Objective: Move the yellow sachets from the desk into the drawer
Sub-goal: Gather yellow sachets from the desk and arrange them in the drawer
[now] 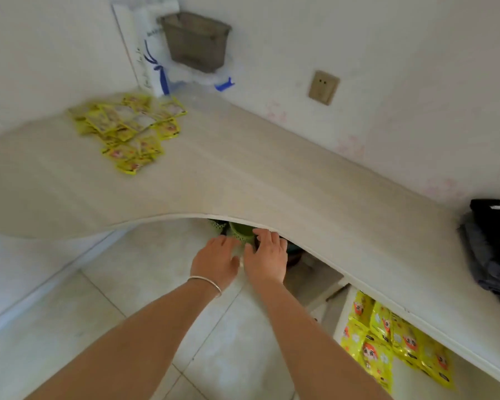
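Pale wood-grain desk [272,180] runs across the view, its front edge curving from near left to near right, set against white walls. White tiled floor [145,298] below it. Dark folded clothes [494,249] piled on the desk at far right edge of view. Grey plastic bin [197,40] fixed on the far wall above the desk corner, blue tape and a white bag around it. Beige wall socket [324,87] to the right of the bin.

Open white drawer [342,316] under the desk at near right, holding a layer of yellow sachets [387,339] with cartoon faces. A second, loose pile of sachets on desk [127,128] sits far left, near the corner, well apart from both hands.

Both forearms reach forward from the near edge, bare, close together, hands palm-down just below the desk's front edge. Left hand [215,259] has a silver bangle [205,285] at the wrist; fingers relaxed and slightly spread, holding nothing. Right hand [267,256] just beside it, thumbs nearly touching, fingers extended toward the desk edge, relaxed, holding nothing visible. Green mesh baskets [237,230] on the floor under the desk, just beyond the fingertips.
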